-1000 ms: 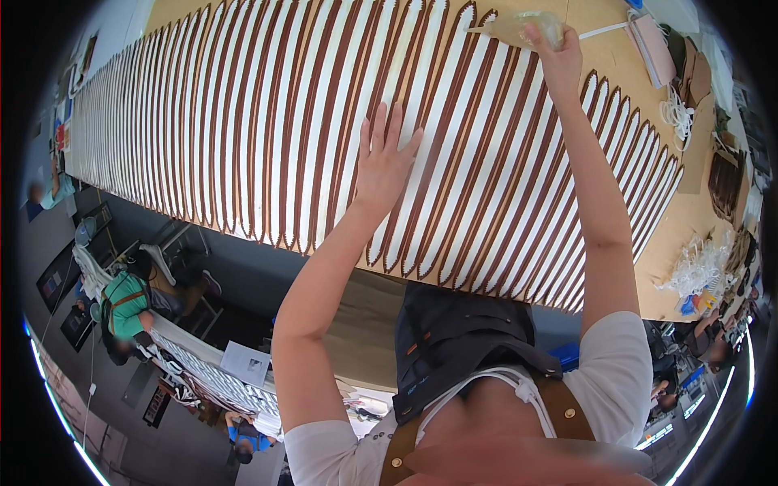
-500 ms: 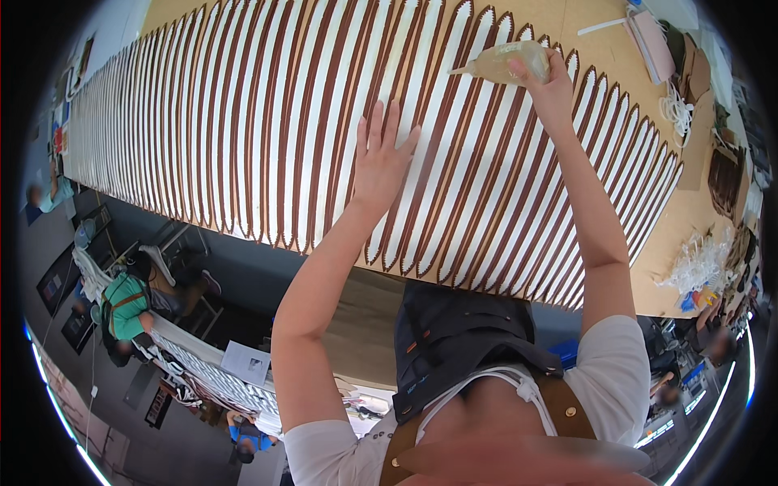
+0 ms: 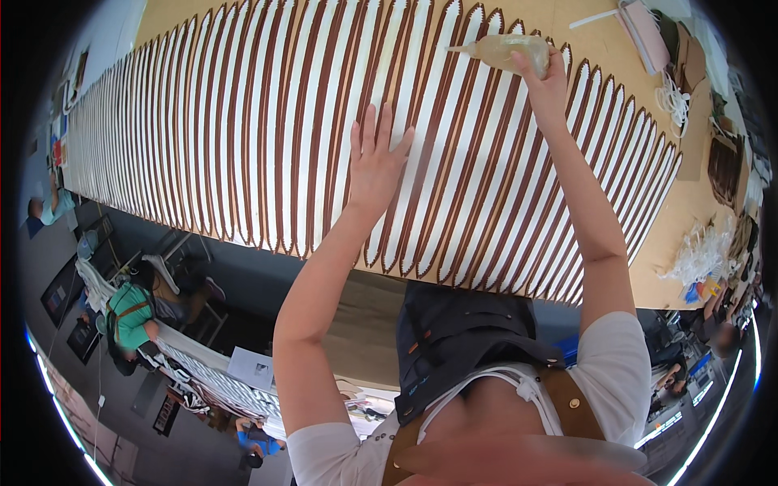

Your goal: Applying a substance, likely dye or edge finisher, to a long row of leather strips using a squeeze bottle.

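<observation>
Long brown strips with white faces and pointed ends (image 3: 310, 121) lie side by side in a dense row across the table. My left hand (image 3: 379, 162) rests flat on the strips near the middle, fingers spread and holding nothing. At the far ends of the strips to the right, my right hand (image 3: 545, 77) grips a translucent squeeze bottle (image 3: 504, 53) with yellowish contents. The bottle lies nearly level above the strips, its thin nozzle pointing left. Whether the nozzle tip touches a strip I cannot tell.
The tan tabletop (image 3: 660, 267) shows at the right. On it are a pinkish case (image 3: 644, 36), a white cord bundle (image 3: 674, 105) and crumpled clear plastic (image 3: 698, 255). A person in green (image 3: 130, 312) is at the lower left, beyond the table's near edge.
The bottle in my right hand has shifted slightly left and toward the far side, and now lies more level. My left hand has slid slightly left along the strips.
</observation>
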{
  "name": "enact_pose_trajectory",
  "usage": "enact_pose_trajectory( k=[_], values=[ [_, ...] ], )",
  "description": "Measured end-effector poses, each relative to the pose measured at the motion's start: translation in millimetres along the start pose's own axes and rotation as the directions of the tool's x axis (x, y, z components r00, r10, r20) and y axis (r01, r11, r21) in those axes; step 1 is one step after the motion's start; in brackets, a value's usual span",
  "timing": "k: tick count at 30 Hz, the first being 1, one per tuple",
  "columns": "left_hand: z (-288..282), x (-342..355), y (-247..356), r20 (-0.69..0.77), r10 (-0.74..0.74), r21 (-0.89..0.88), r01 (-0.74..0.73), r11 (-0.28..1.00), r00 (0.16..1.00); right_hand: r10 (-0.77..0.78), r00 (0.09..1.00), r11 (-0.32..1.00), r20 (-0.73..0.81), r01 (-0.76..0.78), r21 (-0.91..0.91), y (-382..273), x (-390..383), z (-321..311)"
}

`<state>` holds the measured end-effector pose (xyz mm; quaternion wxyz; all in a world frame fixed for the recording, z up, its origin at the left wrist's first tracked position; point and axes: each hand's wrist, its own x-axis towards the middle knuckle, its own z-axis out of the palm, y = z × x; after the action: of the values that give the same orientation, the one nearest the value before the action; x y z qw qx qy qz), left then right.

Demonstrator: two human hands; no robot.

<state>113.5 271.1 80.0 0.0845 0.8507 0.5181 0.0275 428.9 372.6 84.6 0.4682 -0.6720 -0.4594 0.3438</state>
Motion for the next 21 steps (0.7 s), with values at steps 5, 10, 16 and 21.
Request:
enact_pose_trajectory(
  k=[5, 10, 16, 21],
  values=[
    [-0.5, -0.9, -0.8, 0.013, 0.001, 0.033, -0.002, 0.999, 1.000, 0.109, 0.970, 0.994, 0.216, -0.104, -0.036, -4.8, -16.9, -8.2],
    [-3.8, 2.3, 1.4, 0.069, 0.022, 0.099, -0.029, 0.995, 0.997, 0.257, 0.843, 0.662, 0.473, -0.510, 0.549, -7.0, -6.6, -23.4],
    [-4.2, 10.3, 19.0, 0.028, 0.042, 0.006, -0.042, 0.999, 0.999, 0.056, 0.993, 0.866, 0.100, -0.098, 0.491, 7.0, 52.1, -42.3],
    [5.2, 8.6, 24.6, 0.000, 0.085, -0.019, -0.085, 0.996, 0.996, 0.005, 1.000, 0.969, -0.026, 0.001, 0.246, 14.2, 62.6, -27.8]
  ],
)
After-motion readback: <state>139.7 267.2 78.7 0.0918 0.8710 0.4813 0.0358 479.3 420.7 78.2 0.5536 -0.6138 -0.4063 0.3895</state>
